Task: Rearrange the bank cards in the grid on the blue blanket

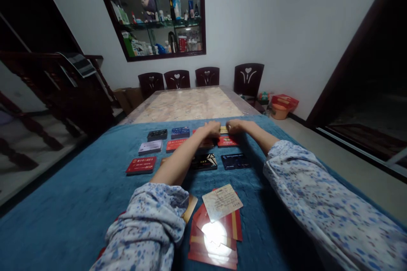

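Observation:
Both my arms stretch forward to the far row of card stacks. My left hand [211,128] is closed at the left side of a yellow-gold card stack [224,129], and my right hand [235,126] is curled at its right side. Just in front lies a red card stack [227,141]. A black card stack [204,161] and a dark blue one [235,161] sit nearer to me. On the left are red [141,165], pale lilac [150,147], black [157,134] and blue [180,132] stacks. My left forearm hides part of the middle stacks.
Loose red cards [213,250] with a cream card [222,202] on top lie close to me on the blue cloth [79,203]. A gold card [190,208] shows beside my left sleeve. Beyond are the bare tabletop [190,102] and several dark chairs [249,77].

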The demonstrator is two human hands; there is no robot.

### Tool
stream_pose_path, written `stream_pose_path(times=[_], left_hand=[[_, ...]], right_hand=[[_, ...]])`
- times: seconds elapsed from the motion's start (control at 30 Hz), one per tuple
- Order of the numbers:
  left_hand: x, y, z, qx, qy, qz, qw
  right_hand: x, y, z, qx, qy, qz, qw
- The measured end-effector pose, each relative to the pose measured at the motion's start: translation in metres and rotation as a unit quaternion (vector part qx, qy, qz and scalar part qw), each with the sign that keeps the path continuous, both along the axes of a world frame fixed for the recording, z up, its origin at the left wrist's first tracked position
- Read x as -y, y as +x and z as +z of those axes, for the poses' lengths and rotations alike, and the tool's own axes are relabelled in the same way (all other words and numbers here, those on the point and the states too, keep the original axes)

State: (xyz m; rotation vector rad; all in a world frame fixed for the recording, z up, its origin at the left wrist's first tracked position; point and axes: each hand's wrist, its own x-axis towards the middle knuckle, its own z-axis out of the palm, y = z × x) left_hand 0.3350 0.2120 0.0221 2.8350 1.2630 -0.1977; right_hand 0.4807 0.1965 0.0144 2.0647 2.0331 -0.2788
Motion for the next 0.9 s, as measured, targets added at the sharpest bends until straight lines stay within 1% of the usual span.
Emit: stream_pose_path(times=[0.27, 0.4, 0.53, 0.7, 0.8, 0.9], left_hand=[[0.003, -0.020, 0.008, 0.042, 0.031, -0.010, 0.999], [0.015, -0.037, 0.012, 0.056, 0.053, -0.014, 0.997], [0.031, -0.056, 0.014, 0.070, 0.070, -0.021, 0.995], [0.054, -0.080, 0.015, 0.077, 0.079, -0.018, 0.994], [0.067, -0.094, 0.014, 0.076, 0.082, -0.016, 0.994], [0.079, -0.110, 0.011, 0.085, 0.081, -0.015, 0.993]], right_hand=[[0.008, 0.008, -0.002, -0.015, 0.079, -0.001, 0.997], [0.016, 0.010, 0.001, -0.012, 0.105, -0.004, 0.994], [0.031, 0.009, 0.010, -0.008, 0.140, -0.001, 0.990], [0.058, -0.006, 0.022, -0.013, 0.186, 0.018, 0.982], [0.074, -0.020, 0.025, -0.024, 0.218, 0.047, 0.975], [0.091, -0.035, 0.027, -0.033, 0.232, 0.081, 0.969]])
